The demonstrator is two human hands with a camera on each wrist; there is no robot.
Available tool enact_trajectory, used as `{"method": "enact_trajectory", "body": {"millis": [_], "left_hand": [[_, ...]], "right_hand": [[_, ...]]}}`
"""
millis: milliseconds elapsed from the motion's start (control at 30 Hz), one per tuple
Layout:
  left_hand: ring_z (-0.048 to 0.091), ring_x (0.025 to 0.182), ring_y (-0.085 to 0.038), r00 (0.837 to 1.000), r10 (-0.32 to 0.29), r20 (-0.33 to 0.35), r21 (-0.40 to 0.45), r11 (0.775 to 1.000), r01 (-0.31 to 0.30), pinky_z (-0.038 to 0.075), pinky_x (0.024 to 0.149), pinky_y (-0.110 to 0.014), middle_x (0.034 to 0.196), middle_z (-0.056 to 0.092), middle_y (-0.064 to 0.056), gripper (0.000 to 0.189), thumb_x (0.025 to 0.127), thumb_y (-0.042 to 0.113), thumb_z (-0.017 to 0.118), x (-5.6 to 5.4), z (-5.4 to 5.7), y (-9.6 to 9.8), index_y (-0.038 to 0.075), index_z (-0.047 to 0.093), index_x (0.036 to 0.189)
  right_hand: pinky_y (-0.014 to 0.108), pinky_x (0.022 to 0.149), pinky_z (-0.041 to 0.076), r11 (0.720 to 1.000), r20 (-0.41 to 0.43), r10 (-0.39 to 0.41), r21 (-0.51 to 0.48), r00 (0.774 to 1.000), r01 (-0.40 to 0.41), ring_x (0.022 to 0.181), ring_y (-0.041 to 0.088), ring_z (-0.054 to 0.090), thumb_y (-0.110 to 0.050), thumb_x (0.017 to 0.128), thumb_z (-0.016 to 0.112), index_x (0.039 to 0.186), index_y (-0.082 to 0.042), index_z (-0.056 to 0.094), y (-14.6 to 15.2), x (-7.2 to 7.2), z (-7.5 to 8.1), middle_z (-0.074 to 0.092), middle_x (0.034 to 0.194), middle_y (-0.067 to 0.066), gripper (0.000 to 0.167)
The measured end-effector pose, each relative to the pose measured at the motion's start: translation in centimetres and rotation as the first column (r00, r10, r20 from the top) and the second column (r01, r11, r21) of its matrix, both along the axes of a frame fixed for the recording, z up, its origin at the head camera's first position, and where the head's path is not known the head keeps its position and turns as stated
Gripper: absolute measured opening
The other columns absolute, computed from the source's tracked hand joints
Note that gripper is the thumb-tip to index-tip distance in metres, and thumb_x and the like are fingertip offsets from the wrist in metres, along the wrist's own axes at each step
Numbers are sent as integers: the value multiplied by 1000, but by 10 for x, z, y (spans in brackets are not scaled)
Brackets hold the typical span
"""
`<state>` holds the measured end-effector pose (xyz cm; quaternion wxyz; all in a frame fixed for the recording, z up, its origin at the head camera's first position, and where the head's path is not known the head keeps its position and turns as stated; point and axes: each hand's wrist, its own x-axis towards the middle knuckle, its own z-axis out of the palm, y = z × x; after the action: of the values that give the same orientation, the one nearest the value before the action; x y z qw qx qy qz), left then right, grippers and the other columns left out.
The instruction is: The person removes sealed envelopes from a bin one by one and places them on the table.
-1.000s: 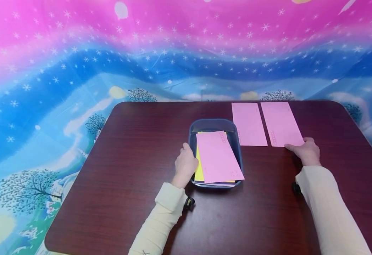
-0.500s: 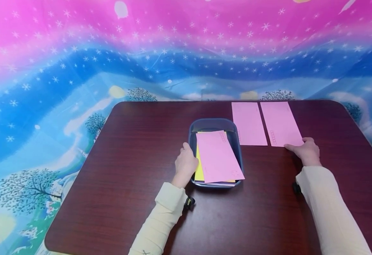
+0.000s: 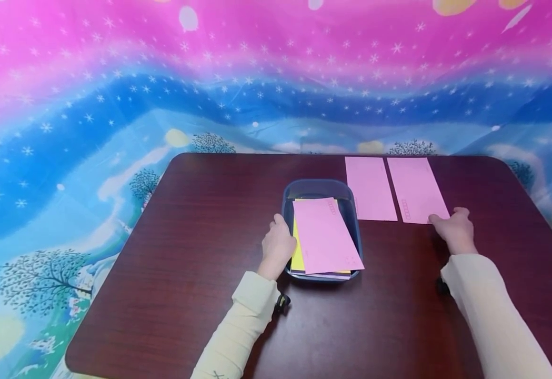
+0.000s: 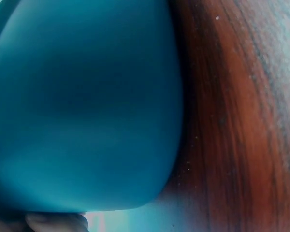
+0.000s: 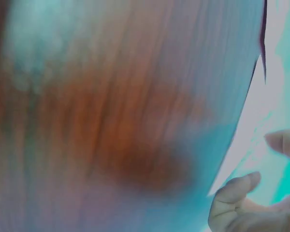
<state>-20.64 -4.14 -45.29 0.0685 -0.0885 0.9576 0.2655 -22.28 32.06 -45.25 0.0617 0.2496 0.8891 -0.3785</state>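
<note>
A dark blue plastic bin (image 3: 317, 185) stands at mid-table, with a pink envelope (image 3: 325, 237) lying tilted on top of a yellow one (image 3: 297, 258) and others beneath. My left hand (image 3: 278, 243) grips the bin's left side; in the left wrist view its fingers (image 4: 53, 222) show at the rim. Two more pink envelopes (image 3: 371, 189) lie side by side at the far edge. At the near right corner of the right-hand envelope (image 3: 417, 189) is my right hand (image 3: 454, 230). Its thumb and finger (image 5: 239, 187) stand apart in the right wrist view, with a gap between them.
The dark brown wooden table (image 3: 200, 221) has rounded corners. Behind it hangs a pink and blue cloth (image 3: 276, 79) printed with snowflakes and trees. Black wrist cameras (image 3: 282, 302) sit under the cream sleeves (image 3: 242, 326).
My right thumb has drawn back a little to the right along the envelope's near edge. The whole scene sits slightly lower in the head view. My left hand stays at the bin.
</note>
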Motion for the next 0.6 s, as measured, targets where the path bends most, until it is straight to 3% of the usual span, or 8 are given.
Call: {"method": "enact_trajectory", "body": {"millis": [100,167,233,333,433,600], "left_hand": [[64,82,-31,1000,2,-3,3,1000,-2,53,72,-40,117,56,-20,56,89,15,60,1,0,0,-1,34,136],[64,82,-31,1000,5,-9,3,1000,-5,53,72,-40,116,57,-20,55,89,14,60,1,1,0,-1,35,135],[64,81,-31,1000,7,-13,1,1000,-7,53,71,-40,113,57,-19,54,89,14,61,1,1,0,-1,35,134],[64,78,-29,1000,6,-22,-7,1000,-6,53,68,-39,109,58,-19,52,88,14,61,1,1,0,-1,36,132],[63,75,-28,1000,9,-29,-8,1000,-9,52,67,-39,106,58,-18,50,88,14,61,0,0,0,-1,37,130],[64,78,-31,1000,2,-29,-5,1000,-2,53,67,-40,108,58,-19,49,88,13,60,1,-1,1,-1,38,129]], "right_hand": [[53,95,40,995,-98,56,85,994,-48,117,51,44,-27,92,41,137,14,29,-22,5,6,42,130,42,62],[45,81,45,986,-174,136,121,975,-116,107,47,53,-24,92,43,129,11,44,-43,8,14,53,121,38,50],[37,70,43,971,-263,219,157,940,-183,92,42,58,-20,92,45,117,8,56,-67,13,22,61,106,33,39],[30,64,39,946,-340,317,178,885,-271,76,32,58,-16,90,49,107,4,63,-106,25,33,64,87,24,29],[29,61,38,918,-341,391,203,855,-339,66,23,53,-14,89,51,104,0,66,-139,37,37,61,75,14,25],[31,51,40,858,-252,477,342,842,-384,58,20,52,-17,91,53,109,-1,68,-171,52,29,63,75,14,28]]}}
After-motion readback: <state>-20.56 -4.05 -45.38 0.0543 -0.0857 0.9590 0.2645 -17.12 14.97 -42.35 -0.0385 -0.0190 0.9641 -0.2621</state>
